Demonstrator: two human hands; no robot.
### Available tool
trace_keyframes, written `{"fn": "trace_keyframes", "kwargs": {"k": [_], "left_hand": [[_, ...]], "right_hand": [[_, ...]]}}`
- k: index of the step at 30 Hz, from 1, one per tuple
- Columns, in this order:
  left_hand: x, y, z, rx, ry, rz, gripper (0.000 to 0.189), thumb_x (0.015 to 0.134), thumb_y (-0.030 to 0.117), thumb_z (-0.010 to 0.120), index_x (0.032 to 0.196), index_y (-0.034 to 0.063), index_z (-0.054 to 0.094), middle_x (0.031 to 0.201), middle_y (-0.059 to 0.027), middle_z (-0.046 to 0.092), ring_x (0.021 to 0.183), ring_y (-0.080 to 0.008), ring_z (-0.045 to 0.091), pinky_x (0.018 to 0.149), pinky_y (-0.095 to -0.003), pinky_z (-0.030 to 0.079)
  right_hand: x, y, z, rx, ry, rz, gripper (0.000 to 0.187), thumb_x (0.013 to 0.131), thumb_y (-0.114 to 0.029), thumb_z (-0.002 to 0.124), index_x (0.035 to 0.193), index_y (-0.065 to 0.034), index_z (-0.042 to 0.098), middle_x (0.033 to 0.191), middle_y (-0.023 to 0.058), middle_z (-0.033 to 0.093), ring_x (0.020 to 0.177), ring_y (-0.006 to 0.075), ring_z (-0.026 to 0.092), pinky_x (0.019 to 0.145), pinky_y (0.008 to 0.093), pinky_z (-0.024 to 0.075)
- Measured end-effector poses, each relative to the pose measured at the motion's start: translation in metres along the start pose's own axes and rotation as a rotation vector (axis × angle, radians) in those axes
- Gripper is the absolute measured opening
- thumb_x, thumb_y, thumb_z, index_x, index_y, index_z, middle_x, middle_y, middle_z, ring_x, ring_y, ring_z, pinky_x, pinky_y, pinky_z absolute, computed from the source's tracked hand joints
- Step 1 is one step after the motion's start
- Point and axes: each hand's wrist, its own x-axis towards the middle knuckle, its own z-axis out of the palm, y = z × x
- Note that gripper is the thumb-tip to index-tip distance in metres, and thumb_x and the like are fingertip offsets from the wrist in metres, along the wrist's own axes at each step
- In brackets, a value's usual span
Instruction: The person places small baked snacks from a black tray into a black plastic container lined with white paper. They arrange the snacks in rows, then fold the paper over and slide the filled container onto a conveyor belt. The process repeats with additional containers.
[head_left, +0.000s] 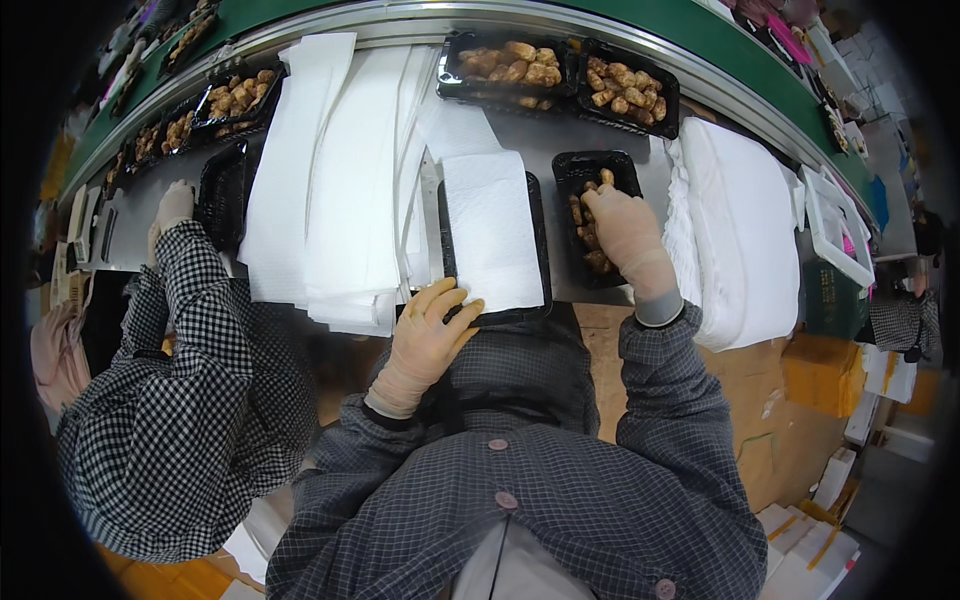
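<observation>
My left hand (424, 337), in a thin glove, grips the near left corner of a black plastic tray (544, 247). A white absorbent paper sheet (495, 225) covers most of that tray and overhangs its far edge. To the right, my gloved right hand (626, 225) reaches into a second black tray (634, 166). Its fingertips are closed around a brown, knobbly produce piece (607, 177), possibly a mushroom or tuber. More brown pieces (596, 259) lie in that tray, partly hidden by the hand.
White paper sheets (352, 172) are stacked at left; a thick white stack (742, 232) lies right. Filled trays (517, 64) (626, 90) stand along the metal rail before a green conveyor belt (600, 16). At left, a co-worker's gloved hand (176, 202) is near a black tray (223, 187).
</observation>
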Motion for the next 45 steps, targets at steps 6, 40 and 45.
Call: {"fn": "trace_keyframes", "kwargs": {"k": [6,40,45], "left_hand": [[0.002,0.002,-0.003,-0.044,0.0,-0.004,0.046,0.068,0.011,0.083,0.112,0.0136,0.07,0.116,-0.0114,0.058,0.119,-0.0339,0.055,0.099,-0.045,0.047],[0.0,-0.003,0.001,-0.07,0.019,-0.01,0.039,0.07,0.016,0.083,0.105,0.0085,0.068,0.11,-0.0114,0.058,0.117,-0.0317,0.059,0.091,-0.0406,0.053],[0.0,-0.002,0.0,-0.051,0.017,-0.006,0.04,0.069,0.016,0.084,0.105,0.0087,0.068,0.111,-0.0112,0.057,0.116,-0.0312,0.059,0.09,-0.0403,0.054]], "right_hand": [[-0.004,0.006,-0.005,0.017,-0.025,0.024,0.018,0.088,-0.008,0.059,0.105,-0.0079,0.064,0.095,0.0123,0.064,0.091,0.0299,0.066,0.075,0.0401,0.0534],[-0.048,-0.111,-0.003,0.759,0.149,-0.275,0.025,0.085,-0.015,0.069,0.109,-0.0104,0.066,0.105,0.0029,0.064,0.097,0.0243,0.06,0.087,0.0376,0.0453],[-0.048,-0.112,-0.002,0.737,0.173,-0.26,0.024,0.086,-0.019,0.069,0.109,-0.0104,0.067,0.102,0.0024,0.063,0.097,0.0243,0.06,0.087,0.0377,0.0454]]}}
